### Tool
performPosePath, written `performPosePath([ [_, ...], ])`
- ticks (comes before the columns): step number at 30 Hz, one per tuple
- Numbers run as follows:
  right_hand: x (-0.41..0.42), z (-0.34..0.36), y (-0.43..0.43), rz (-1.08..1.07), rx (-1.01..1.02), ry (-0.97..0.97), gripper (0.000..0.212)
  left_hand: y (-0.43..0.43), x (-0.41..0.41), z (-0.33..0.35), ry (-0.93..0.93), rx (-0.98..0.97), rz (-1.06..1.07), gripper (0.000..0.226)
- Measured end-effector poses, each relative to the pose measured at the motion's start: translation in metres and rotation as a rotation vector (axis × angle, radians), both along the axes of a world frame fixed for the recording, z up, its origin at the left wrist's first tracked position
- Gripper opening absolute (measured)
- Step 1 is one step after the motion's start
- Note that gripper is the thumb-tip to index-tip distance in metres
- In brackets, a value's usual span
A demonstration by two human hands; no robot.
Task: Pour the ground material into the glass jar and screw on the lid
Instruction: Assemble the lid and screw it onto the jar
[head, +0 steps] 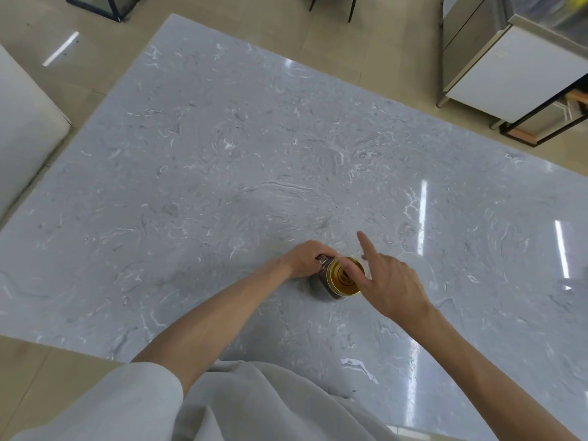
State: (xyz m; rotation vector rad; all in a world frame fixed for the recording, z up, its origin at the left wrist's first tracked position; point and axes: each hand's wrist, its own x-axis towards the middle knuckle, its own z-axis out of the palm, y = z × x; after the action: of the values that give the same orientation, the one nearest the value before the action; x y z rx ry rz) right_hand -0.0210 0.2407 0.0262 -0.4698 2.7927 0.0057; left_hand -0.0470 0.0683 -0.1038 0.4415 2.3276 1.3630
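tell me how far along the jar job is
Pouring looks done: the glass jar looks dark with contents and the gold lid sits on its mouth. In hand: left hand grips the jar, right hand is at the lid. Left: whether it is screwed tight cannot be told.

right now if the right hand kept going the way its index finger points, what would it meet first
Probably nothing: the right hand points its finger up and away over the bare table, past the gold lid. Depth is hard to judge here.

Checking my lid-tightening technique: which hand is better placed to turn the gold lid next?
Right, probably. The right hand rests on the gold lid with fingers spread, while the left hand already grips the jar side, steadying it on the marble table.
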Motion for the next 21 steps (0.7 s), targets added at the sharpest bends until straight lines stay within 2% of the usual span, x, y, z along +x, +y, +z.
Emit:
performPosePath([
  [2,-0.001,0.001,0.002,0.001,-0.033,-0.050,0.089,0.000,0.000,-0.001,0.000,-0.003,-0.002,0.033],
  [5,-0.004,-0.001,0.007,-0.012,0.040,0.085,0.088,0.000,-0.001,-0.002,-0.001,-0.011,-0.011,0.034],
  [8,-0.002,-0.003,0.006,0.081,-0.143,-0.023,0.072,0.000,0.000,-0.004,0.001,-0.002,0.000,0.031],
  [10,0.000,-0.003,0.004,0.097,-0.073,-0.045,0.074,0.000,0.000,-0.005,0.014,0.027,0.009,0.029],
  [12,0.000,-0.007,0.004,0.090,-0.021,0.068,0.077,0.001,0.002,-0.005,0.020,0.036,0.011,0.027],
  [13,0.001,-0.010,0.006,0.131,-0.070,0.085,0.076,0.002,0.002,-0.006,0.023,0.031,0.012,0.028],
  [15,0.003,-0.016,0.008,0.326,-0.187,-0.001,0.073,0.002,0.001,-0.006,0.020,-0.023,0.003,0.031],
  [17,0.001,-0.029,0.006,0.534,-0.245,-0.022,0.059,0.001,0.002,-0.008,0.019,-0.007,0.009,0.021],
  [18,0.000,-0.037,0.005,0.569,-0.289,0.019,0.049,0.001,0.004,-0.009,0.013,0.041,0.037,0.019],
  [21,-0.002,-0.063,-0.002,0.504,-0.486,0.319,0.020,0.011,0.019,-0.011,-0.039,0.158,0.299,0.018],
])
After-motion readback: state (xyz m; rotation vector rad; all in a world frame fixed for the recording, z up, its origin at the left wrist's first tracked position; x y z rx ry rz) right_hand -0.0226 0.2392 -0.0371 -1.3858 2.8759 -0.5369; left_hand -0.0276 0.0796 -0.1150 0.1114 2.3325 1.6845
